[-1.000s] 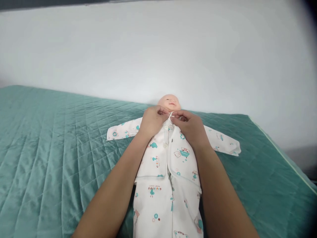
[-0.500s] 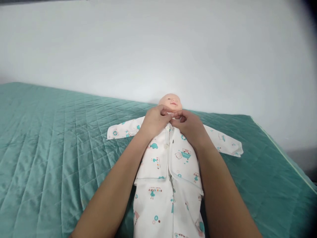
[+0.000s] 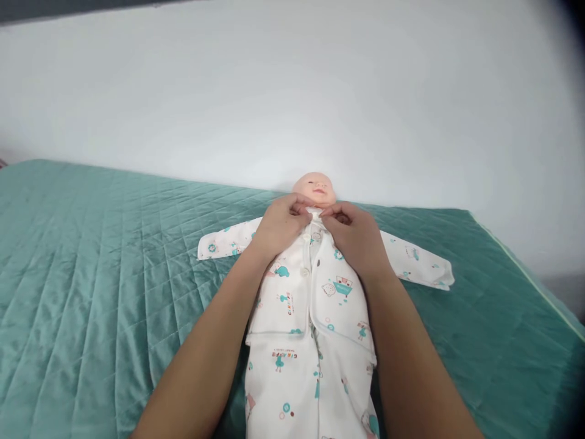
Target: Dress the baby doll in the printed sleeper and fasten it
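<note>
A baby doll (image 3: 314, 188) lies on its back, head at the far side, dressed in a white printed jacket (image 3: 289, 292) and matching white printed trousers (image 3: 282, 390). At the jacket's collar, just under the chin, my left hand (image 3: 284, 224) pinches the left front edge. My right hand (image 3: 354, 235) pinches the right front edge beside it, a small gap apart. Below the hands the jacket front hangs parted, with a pale button (image 3: 305, 272) showing on the left edge. Both sleeves stretch outward, flat. My fingers partly hide the collar.
A green quilted cover (image 3: 109, 274) lies under the doll, with a pale-edged border on the right. Behind it rises a plain white wall (image 3: 292, 91), close to the doll's head.
My hands have moved slightly apart at the collar, drawing the two jacket edges away from each other. The view has tilted a little.
</note>
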The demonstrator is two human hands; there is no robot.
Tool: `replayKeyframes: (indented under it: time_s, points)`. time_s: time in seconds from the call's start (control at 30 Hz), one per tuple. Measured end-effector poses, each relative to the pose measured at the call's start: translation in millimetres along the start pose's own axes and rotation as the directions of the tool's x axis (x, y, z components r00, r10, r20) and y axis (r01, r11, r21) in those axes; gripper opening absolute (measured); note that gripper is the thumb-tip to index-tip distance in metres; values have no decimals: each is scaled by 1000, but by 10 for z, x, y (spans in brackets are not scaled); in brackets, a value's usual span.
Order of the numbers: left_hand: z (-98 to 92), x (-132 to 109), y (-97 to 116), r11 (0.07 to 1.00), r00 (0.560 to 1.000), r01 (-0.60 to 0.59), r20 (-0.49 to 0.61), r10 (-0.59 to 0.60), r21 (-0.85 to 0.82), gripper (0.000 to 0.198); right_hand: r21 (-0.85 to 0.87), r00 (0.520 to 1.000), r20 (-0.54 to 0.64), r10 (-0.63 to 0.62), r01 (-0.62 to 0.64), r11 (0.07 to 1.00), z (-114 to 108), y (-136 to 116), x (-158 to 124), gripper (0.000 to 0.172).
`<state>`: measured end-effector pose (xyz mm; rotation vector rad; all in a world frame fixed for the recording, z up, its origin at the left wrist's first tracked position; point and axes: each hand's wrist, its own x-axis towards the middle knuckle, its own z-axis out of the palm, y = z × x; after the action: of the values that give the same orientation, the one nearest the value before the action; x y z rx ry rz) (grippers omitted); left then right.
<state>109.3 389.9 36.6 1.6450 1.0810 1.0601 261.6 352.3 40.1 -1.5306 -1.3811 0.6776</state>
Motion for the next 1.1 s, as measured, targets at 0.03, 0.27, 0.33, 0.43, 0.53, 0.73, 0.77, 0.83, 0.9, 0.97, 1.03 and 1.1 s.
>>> replayKeyframes:
  time_s: [0.03, 0.27, 0.33, 0.43, 0.53, 0.73, 0.77, 0.83, 0.9, 0.97, 1.03, 1.1]
  points:
    - [-4, -1, 3, 1000, 1000, -6, 9, 6, 3, 27, -1, 1000, 1, -21, 21, 1000, -3, 6, -2, 8]
    - [-19, 2, -43, 999, 997, -35, 62, 36, -9, 21, -12, 995, 45, -90, 91, 996, -16, 22, -14, 14]
    - [-25, 7, -62, 998, 996, -58, 71, 58, -3, 21, -24, 995, 23, -93, 94, 995, -10, 23, -15, 15]
    - [-33, 8, -72, 998, 997, -61, 59, 59, 29, 21, -15, 995, -32, -93, 92, 996, 0, 28, -14, 16]
    - [-38, -2, -56, 998, 998, -42, 54, 40, 38, 21, -13, 993, -46, -105, 104, 994, 1, 37, -11, 19]
    - [-60, -31, 14, 999, 998, -34, 46, 33, 38, 16, -60, 992, -33, -125, 123, 991, -10, 52, 0, 17]
    - [-67, -34, 21, 998, 998, -32, 47, 30, 45, 16, -58, 991, -30, -129, 127, 990, -13, 56, 2, 17]
    - [-81, -38, 25, 998, 998, -23, 56, 20, 58, 16, -52, 990, -22, -141, 139, 989, -19, 62, 6, 18]
    - [-94, -38, 15, 998, 997, -22, 69, 18, 58, 16, -50, 988, -11, -157, 156, 986, -27, 66, 7, 21]
    - [-100, -34, -3, 998, 997, -24, 72, 20, 57, 18, -53, 985, 1, -171, 171, 984, -34, 70, 8, 23]
    - [-98, -27, -21, 997, 998, -26, 67, 21, 70, 20, -48, 985, 7, -175, 175, 983, -38, 77, 10, 25]
    - [-93, -20, -33, 994, 998, -36, 63, 29, 106, 23, -32, 985, 6, -170, 170, 985, -38, 89, 13, 25]
